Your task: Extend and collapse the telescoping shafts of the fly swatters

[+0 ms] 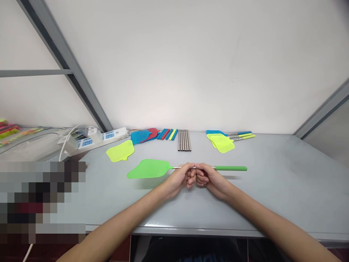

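A green fly swatter lies crosswise just above the table, its mesh head at the left and its green grip at the right. Both fists close around its metal rod near the middle and almost meet. My left hand pinches the rod on the head side, thumb on top. On the grip side, my right hand holds the same rod, thumb also on top. The fingers hide most of the rod between them.
Behind my hands lie several metal tubes, coloured grips, and loose yellow, blue and red swatter heads. Whole swatters lie back right. A white power strip sits back left. A wall stands behind.
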`<state>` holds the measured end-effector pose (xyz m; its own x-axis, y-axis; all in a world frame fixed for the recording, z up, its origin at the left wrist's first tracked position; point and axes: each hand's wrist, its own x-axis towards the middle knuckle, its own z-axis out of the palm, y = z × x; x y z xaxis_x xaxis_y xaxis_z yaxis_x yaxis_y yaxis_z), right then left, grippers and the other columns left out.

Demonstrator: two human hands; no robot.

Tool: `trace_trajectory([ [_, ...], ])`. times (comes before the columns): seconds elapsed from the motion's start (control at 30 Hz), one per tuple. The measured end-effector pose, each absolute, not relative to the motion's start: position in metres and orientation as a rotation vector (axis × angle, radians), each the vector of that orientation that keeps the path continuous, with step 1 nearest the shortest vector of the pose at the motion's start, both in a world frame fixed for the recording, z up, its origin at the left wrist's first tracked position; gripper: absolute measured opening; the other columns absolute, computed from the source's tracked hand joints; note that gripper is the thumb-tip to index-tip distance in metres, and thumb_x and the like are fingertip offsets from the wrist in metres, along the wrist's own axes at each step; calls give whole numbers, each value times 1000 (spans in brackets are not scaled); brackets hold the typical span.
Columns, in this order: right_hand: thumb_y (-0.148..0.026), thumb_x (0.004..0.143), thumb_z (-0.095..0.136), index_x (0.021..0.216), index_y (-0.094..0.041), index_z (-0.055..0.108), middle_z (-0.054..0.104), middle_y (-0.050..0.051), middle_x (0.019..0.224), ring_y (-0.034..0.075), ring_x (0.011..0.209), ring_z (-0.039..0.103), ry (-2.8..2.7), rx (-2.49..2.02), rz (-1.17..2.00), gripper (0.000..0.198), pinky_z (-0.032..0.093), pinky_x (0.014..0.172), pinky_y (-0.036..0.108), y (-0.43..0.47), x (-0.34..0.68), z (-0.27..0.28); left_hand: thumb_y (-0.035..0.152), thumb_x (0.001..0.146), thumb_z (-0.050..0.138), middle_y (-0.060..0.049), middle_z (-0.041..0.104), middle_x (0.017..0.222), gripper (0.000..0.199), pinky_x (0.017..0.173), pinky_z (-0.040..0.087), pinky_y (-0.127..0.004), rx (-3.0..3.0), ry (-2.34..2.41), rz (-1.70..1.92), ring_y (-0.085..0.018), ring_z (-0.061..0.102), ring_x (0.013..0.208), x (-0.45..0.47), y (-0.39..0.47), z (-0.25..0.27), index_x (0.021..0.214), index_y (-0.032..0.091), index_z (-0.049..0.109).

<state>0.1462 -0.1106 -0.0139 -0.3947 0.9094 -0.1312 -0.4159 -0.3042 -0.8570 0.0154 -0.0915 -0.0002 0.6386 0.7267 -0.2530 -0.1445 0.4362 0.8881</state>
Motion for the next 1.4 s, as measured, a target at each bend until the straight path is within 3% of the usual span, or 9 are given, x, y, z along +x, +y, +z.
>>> trace_trajectory([
  [0.47,-29,74,45,46,-18,32,21,-7,40,8,43,14,-1005,-895,1612,33,16,47,25,-107,142,-5,33,75,41,8,23,37,31,41,18,-21,1031,669,633,-5,20,37,18,-86,9,50,18,29],
  [1.4,-28,73,44,46,-19,30,17,-7,36,8,40,17,-893,-898,1588,32,21,47,26,-102,161,3,28,76,41,8,21,36,30,39,20,-20,1076,701,714,-5,22,35,1,-73,22,51,18,28],
])
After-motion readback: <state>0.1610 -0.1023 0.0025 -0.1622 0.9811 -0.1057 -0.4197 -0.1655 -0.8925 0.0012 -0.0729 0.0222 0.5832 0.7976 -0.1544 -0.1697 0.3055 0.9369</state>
